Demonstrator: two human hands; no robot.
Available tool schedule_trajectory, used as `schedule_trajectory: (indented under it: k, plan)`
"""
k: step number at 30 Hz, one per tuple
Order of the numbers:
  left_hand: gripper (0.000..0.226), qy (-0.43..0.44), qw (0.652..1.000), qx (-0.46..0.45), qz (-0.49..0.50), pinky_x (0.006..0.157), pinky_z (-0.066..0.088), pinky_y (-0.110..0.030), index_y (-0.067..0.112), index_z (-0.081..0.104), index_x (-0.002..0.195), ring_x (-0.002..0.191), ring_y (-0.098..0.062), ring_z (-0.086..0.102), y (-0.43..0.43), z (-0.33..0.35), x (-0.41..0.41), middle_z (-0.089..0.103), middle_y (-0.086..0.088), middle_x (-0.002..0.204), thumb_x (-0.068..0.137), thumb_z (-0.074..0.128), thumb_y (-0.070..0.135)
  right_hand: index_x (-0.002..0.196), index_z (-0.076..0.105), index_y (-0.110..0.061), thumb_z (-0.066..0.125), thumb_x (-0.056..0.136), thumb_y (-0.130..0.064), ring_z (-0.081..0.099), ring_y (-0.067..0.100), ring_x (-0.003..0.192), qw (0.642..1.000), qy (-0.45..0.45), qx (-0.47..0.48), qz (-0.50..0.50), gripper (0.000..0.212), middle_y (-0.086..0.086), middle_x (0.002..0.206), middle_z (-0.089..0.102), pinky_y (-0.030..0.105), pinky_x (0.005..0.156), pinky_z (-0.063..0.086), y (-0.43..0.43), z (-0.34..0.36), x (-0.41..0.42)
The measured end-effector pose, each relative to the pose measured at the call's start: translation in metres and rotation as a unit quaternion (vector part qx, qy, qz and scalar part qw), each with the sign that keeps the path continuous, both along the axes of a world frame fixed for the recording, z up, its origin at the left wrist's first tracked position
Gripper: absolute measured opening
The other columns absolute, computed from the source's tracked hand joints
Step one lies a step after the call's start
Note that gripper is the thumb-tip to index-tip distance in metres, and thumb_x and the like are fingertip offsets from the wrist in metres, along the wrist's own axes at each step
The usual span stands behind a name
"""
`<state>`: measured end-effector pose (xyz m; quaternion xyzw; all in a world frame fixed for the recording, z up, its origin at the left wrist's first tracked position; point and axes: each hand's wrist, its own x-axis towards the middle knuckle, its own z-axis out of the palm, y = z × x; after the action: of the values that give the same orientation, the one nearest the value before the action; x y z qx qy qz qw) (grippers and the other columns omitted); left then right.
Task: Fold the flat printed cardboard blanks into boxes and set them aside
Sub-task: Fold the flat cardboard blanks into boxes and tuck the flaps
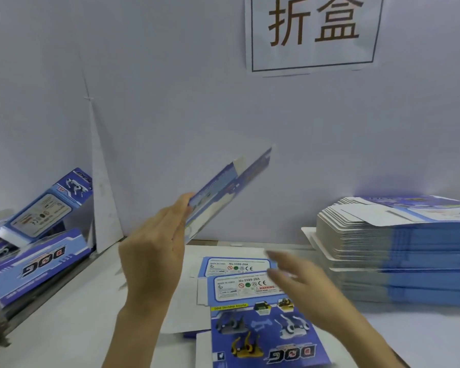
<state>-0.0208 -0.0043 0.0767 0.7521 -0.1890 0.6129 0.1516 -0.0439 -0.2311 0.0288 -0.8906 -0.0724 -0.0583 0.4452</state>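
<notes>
My left hand (157, 245) holds a flat blue printed cardboard blank (229, 189) by its lower end, tilted up toward the wall above the table. My right hand (298, 285) is blurred, fingers apart and empty, hovering over two flat blanks (252, 314) lying printed side up on the white table (77, 314). A tall stack of flat blanks (398, 251) stands at the right. Folded blue boxes (37, 251) lie piled at the left.
A white wall (197, 102) with a paper sign (314, 33) rises right behind the table. A white partition panel (101, 181) stands at the left, separating the folded boxes from the table surface. The lower-left table edge drops toward a dark frame.
</notes>
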Motion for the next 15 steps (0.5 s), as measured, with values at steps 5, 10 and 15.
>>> schedule_trajectory:
  k: [5, 10, 15]
  plan:
    - [0.046, -0.022, 0.997, -0.051, -0.062, 0.062, 0.044, -0.023, -0.004, 0.067, 0.110, 0.063, -0.026, 0.068, -0.007, -0.005, -0.002, 0.073, -0.017, 0.086, 0.102, 0.039, 0.032, 0.127, 0.058, -0.022, 0.044, 0.100, -0.029, 0.051, 0.022, 0.123, 0.955, 0.190, -0.204, 0.103, 0.031, 0.000, 0.130, 0.054, 0.029, 0.092, 0.042, 0.013, -0.038, 0.011]
    - [0.044, -0.003, 0.974, -0.164, -0.156, 0.068, 0.053, -0.016, 0.000, 0.062, 0.119, 0.093, -0.003, 0.060, -0.012, -0.002, -0.006, 0.069, -0.006, 0.101, 0.098, 0.044, 0.034, 0.151, 0.029, -0.033, 0.048, 0.101, -0.039, 0.053, 0.014, 0.123, 0.986, 0.143, -0.081, 0.023, 0.054, -0.002, 0.145, 0.048, 0.026, 0.097, 0.043, 0.003, -0.041, 0.013]
    - [0.022, 0.134, 0.848, -0.394, -0.328, 0.068, 0.056, -0.013, 0.038, 0.060, 0.113, 0.102, 0.000, 0.064, -0.023, 0.003, -0.014, 0.069, 0.024, 0.099, 0.092, 0.053, 0.032, 0.134, 0.044, -0.039, 0.048, 0.097, -0.049, 0.054, 0.003, 0.120, 0.955, -0.084, 0.280, -0.041, 0.039, -0.009, 0.140, 0.054, 0.029, 0.107, 0.040, -0.012, 0.020, -0.003]
